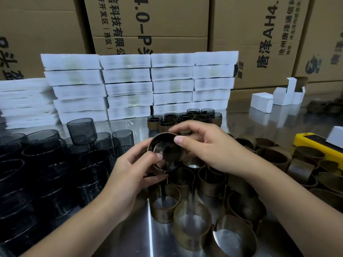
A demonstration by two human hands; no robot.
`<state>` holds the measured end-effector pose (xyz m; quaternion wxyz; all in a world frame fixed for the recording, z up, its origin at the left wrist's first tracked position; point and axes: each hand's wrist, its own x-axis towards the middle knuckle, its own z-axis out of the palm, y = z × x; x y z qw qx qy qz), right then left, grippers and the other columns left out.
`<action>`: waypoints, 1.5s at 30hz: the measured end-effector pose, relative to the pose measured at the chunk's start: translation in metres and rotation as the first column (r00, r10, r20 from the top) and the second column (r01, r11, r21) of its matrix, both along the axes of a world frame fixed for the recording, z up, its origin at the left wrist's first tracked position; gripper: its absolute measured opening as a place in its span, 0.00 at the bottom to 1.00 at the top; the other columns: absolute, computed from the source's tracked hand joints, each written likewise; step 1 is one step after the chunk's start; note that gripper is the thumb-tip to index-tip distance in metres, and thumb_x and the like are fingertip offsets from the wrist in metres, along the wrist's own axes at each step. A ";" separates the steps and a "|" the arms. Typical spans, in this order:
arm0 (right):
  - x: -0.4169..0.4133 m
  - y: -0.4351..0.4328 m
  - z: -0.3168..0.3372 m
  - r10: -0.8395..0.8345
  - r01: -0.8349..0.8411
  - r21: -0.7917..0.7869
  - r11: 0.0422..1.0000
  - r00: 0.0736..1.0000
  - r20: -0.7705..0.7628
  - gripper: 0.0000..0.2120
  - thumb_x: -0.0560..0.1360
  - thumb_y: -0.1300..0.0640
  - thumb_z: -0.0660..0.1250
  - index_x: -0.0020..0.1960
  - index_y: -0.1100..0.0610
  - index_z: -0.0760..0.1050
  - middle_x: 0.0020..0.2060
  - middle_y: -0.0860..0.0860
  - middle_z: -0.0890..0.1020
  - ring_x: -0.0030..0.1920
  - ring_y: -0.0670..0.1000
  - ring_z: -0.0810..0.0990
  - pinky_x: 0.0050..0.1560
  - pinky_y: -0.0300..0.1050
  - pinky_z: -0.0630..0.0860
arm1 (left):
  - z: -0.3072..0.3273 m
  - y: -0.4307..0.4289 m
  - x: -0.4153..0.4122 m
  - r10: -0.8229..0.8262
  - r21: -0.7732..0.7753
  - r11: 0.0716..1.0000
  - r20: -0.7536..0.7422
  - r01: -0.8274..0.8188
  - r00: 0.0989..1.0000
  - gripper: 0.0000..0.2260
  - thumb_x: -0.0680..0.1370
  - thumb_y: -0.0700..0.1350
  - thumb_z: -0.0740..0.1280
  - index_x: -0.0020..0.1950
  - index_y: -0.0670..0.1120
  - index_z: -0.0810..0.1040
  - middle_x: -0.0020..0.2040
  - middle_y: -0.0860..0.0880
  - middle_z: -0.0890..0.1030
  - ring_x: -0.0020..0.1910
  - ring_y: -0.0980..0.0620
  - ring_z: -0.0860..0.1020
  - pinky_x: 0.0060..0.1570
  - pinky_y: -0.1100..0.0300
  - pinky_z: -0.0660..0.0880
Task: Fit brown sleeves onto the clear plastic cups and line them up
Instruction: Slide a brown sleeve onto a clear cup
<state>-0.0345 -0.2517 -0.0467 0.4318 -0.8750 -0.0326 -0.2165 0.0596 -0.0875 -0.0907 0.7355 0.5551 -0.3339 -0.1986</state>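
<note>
Above the table's middle I hold one clear smoky cup (168, 154) tilted toward me, with a brown sleeve (157, 136) around its rim. My left hand (133, 171) grips the cup from below and the left, thumb on its inside. My right hand (202, 145) pinches the sleeve's rim from the right, thumb on the top edge. Several bare cups (55, 164) crowd the left side. Loose brown sleeves (193, 227) stand at the front and right. Sleeved cups (185, 117) stand grouped behind my hands.
The steel table (130, 238) shows bare metal at the front centre. Stacks of white foam packs (139, 86) line the back, with cardboard cartons (148, 25) behind them. Small white boxes (261, 102) sit at the back right, and a yellow device (315, 145) lies at the right edge.
</note>
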 end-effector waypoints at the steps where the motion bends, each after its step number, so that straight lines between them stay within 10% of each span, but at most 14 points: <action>1: 0.000 -0.001 -0.001 -0.008 0.008 -0.007 1.000 1.000 0.001 0.11 0.77 0.49 0.64 0.59 0.41 0.74 0.35 0.48 0.84 0.34 0.55 0.81 0.38 0.49 0.80 | -0.001 0.000 0.000 0.011 0.005 1.000 -0.001 -0.011 1.000 0.18 0.64 0.45 0.71 0.54 0.53 0.84 0.54 0.42 0.83 0.54 0.43 0.82 0.44 0.52 0.80; 8: 0.002 0.004 -0.001 0.003 -0.004 0.013 1.000 1.000 0.020 0.10 0.77 0.55 0.65 0.57 0.45 0.78 0.49 0.52 0.84 0.50 0.59 0.82 0.52 0.62 0.78 | 0.001 0.001 -0.001 0.019 -0.041 0.999 -0.023 -0.020 1.000 0.22 0.59 0.48 0.72 0.53 0.53 0.84 0.53 0.44 0.84 0.51 0.46 0.83 0.42 0.54 0.80; 11: 0.003 0.001 0.001 -0.018 0.012 0.181 0.983 0.999 0.034 0.08 0.73 0.51 0.70 0.51 0.50 0.81 0.46 0.49 0.85 0.45 0.51 0.84 0.45 0.49 0.80 | 0.003 0.000 -0.002 -0.060 -0.083 0.995 -0.079 0.054 0.995 0.20 0.61 0.49 0.73 0.53 0.52 0.84 0.54 0.44 0.84 0.52 0.45 0.83 0.42 0.54 0.80; 16: 0.004 0.002 0.000 -0.022 0.037 0.116 0.993 0.991 -0.131 0.31 0.64 0.27 0.58 0.55 0.46 0.80 0.51 0.46 0.83 0.51 0.45 0.82 0.52 0.48 0.80 | 0.008 0.000 -0.007 -0.183 -0.145 0.977 -0.168 0.159 0.969 0.31 0.56 0.58 0.82 0.55 0.47 0.84 0.57 0.42 0.83 0.54 0.44 0.83 0.43 0.53 0.81; 20: 0.006 0.007 -0.004 -0.018 0.043 0.130 0.991 0.982 -0.189 0.39 0.62 0.25 0.54 0.54 0.56 0.78 0.35 0.46 0.82 0.37 0.43 0.80 0.45 0.43 0.79 | 0.012 0.000 -0.011 -0.190 -0.123 0.978 -0.211 0.167 0.959 0.27 0.58 0.61 0.79 0.51 0.49 0.85 0.55 0.43 0.84 0.53 0.46 0.83 0.41 0.54 0.81; 32: 0.011 0.017 -0.012 -0.037 0.052 0.083 0.995 0.983 -0.178 0.25 0.62 0.21 0.49 0.40 0.36 0.74 0.24 0.43 0.72 0.25 0.39 0.73 0.28 0.29 0.70 | 0.010 -0.004 -0.015 -0.076 -0.031 0.997 -0.250 0.071 0.965 0.27 0.59 0.70 0.63 0.44 0.53 0.87 0.42 0.46 0.86 0.41 0.52 0.85 0.36 0.56 0.81; 40: 0.012 0.016 -0.012 -0.044 0.053 0.063 0.997 0.989 -0.142 0.37 0.65 0.24 0.48 0.53 0.52 0.76 0.42 0.40 0.82 0.43 0.37 0.79 0.51 0.42 0.72 | 0.007 -0.010 -0.018 -0.003 -0.020 1.000 -0.231 -0.001 0.973 0.23 0.62 0.66 0.60 0.38 0.53 0.87 0.43 0.44 0.86 0.40 0.49 0.85 0.34 0.53 0.81; 45: 0.013 0.019 -0.013 -0.007 0.021 0.178 0.984 0.997 -0.080 0.24 0.67 0.31 0.54 0.44 0.49 0.75 0.36 0.38 0.78 0.43 0.36 0.76 0.54 0.39 0.70 | 0.006 -0.011 -0.021 0.049 0.000 0.999 -0.235 -0.050 0.971 0.27 0.66 0.64 0.59 0.48 0.45 0.83 0.43 0.43 0.86 0.41 0.47 0.85 0.31 0.56 0.80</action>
